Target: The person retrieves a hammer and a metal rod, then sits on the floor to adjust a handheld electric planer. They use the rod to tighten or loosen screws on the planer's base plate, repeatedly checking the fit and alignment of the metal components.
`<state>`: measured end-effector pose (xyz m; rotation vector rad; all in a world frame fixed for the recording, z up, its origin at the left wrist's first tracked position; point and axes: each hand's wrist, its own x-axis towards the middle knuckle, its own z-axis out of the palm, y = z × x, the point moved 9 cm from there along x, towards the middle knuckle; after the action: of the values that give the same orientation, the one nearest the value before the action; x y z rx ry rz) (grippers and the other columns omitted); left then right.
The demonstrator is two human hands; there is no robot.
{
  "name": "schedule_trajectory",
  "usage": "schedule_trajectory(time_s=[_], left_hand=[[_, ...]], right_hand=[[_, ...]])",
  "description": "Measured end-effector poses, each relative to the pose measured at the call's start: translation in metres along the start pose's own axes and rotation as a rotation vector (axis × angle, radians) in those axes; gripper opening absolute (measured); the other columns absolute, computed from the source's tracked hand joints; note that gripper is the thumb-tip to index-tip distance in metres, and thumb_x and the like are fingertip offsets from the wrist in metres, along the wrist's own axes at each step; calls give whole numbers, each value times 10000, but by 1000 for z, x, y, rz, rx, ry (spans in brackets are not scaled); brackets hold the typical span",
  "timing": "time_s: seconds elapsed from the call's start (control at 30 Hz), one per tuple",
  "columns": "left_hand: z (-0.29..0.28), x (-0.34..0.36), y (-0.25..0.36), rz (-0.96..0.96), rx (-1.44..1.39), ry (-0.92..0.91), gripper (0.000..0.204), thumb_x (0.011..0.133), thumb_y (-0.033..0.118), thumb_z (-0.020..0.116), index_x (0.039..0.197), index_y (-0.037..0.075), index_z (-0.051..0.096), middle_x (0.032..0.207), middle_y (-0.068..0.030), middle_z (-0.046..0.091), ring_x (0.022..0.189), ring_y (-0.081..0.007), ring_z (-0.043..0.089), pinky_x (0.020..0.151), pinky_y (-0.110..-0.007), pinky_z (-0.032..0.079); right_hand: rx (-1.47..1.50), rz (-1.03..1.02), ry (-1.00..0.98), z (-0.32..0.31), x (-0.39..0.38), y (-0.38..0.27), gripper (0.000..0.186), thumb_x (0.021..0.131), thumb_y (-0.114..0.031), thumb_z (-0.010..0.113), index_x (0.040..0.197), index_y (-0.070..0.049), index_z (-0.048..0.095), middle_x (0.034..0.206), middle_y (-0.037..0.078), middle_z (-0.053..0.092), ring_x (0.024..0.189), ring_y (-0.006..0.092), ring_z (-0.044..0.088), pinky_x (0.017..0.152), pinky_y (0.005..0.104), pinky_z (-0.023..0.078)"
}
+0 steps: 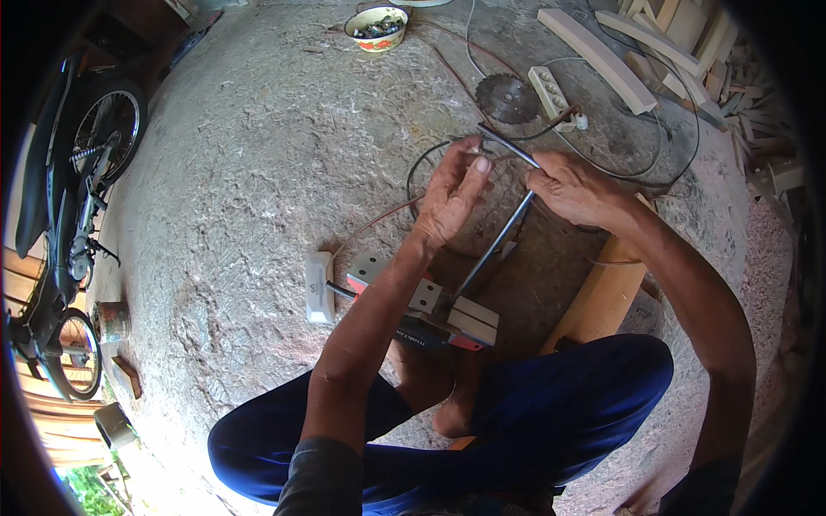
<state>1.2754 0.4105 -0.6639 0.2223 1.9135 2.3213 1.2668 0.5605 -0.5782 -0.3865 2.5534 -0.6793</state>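
My right hand (568, 185) is closed around a long dark metal rod (503, 232), which slants from a red-and-black tool (465, 327) with pale plates, low in front of me, up past my fingertips. Just left of the rod's upper end, my left hand (456, 189) is raised with thumb up and fingers bent; what they hold, if anything, is too small to make out. A thin brown cord and a black cable loop (414, 163) pass behind my hands. A white plastic unit (319, 288) lies left of the tool, and my forearm partly covers the tool.
Beyond my hands lie a circular saw blade (508, 101), a power strip (547, 93) with cables, and an enamel bowl (376, 41) of metal parts. Wooden pieces (602, 60) are piled right; a plank (594, 301) lies by my right knee. A motorbike (79, 249) stands left.
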Motion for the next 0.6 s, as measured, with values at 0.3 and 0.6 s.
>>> schedule_trajectory(time_s=[0.3,0.6], left_hand=[[-21,44,40,474,39,225,165,1006,127,653,885,29,601,641,20,572,579,-73,484,562,-261,449],[-58,35,67,695,372,358,292,964,121,688,707,54,567,557,-40,552,489,-99,488,468,-292,433]], right_hand=[[-281,-205,141,-4,6,-42,301,1027,-248,561,885,16,579,625,200,606,571,364,644,575,477,518],[-537,-373,217,2,32,-61,270,1014,-234,625,859,-19,569,527,104,558,444,266,588,443,395,473]])
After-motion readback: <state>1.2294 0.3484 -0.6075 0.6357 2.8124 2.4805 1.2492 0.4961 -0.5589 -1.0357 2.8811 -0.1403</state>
